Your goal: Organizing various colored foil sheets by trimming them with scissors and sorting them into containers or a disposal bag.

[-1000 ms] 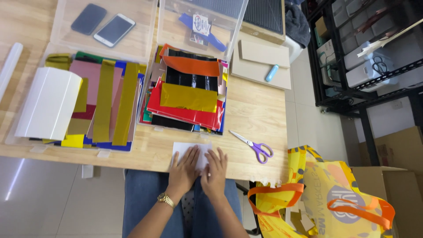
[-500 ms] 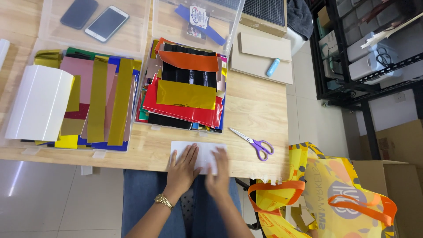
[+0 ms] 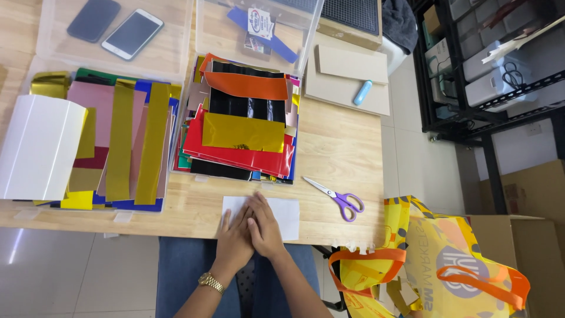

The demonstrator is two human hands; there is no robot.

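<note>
A white sheet of paper (image 3: 283, 213) lies flat at the near edge of the wooden table (image 3: 335, 147). My left hand (image 3: 233, 240), with a gold watch on the wrist, presses on the paper's near left part. Beside it and partly over it, my right hand (image 3: 265, 229) rests flat on the paper's middle. Both hands have fingers spread on the sheet and grip nothing. Purple-handled scissors (image 3: 338, 199) lie just right of the paper.
A stack of glossy coloured sheets (image 3: 241, 132) sits behind the paper, another pile with gold strips (image 3: 120, 141) and a white roll (image 3: 38, 147) to the left. Clear bins hold two phones (image 3: 115, 26). Cardboard (image 3: 347, 76), a yellow bag (image 3: 435, 259), a black shelf at right.
The camera view has shifted slightly. My hands stay on the white paper and have moved closer together over its middle.
</note>
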